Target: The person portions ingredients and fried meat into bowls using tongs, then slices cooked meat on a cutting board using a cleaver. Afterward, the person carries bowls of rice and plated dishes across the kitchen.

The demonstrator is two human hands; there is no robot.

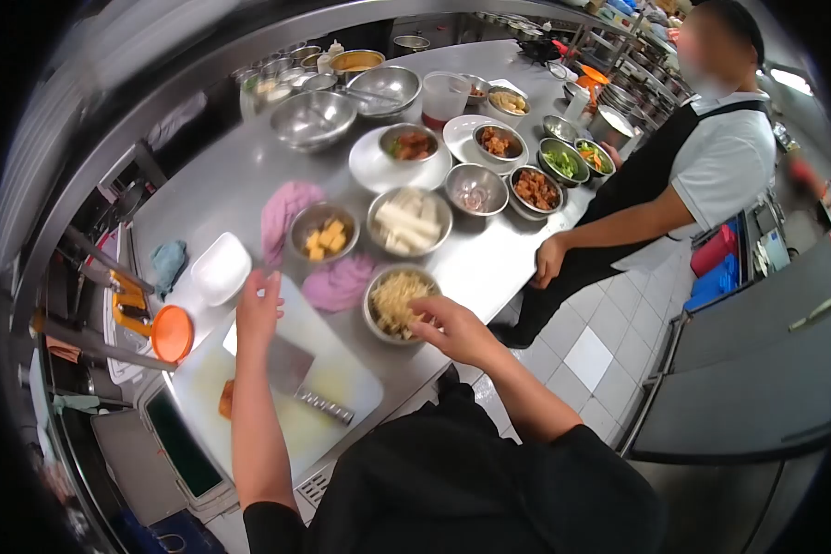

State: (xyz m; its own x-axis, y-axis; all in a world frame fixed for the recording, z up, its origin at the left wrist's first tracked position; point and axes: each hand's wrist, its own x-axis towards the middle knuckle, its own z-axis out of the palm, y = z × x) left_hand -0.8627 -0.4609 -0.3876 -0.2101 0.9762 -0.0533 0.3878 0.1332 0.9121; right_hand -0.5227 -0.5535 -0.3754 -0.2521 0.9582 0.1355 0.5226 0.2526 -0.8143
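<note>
My left hand [259, 300] hovers over the white cutting board [342, 360], fingers apart and holding nothing. On the board lie a cleaver [289, 365] with a metal handle and an orange-brown piece of food [225, 399], partly covered by my left forearm. My right hand [448, 328] is at the right rim of a metal bowl of pale shredded food [397, 300], its fingers bent and apart. Whether the fingertips touch the food is unclear. Behind are a bowl of yellow cubes [325, 238] and a bowl of long white pieces [406, 222].
Pink cloths [337, 284] lie beside the bowls. A white dish [221, 269] and an orange round container [172, 333] are at the left. Several more bowls stand farther back on the steel table [203, 189]. A person [683, 175] in a black apron stands at the right edge.
</note>
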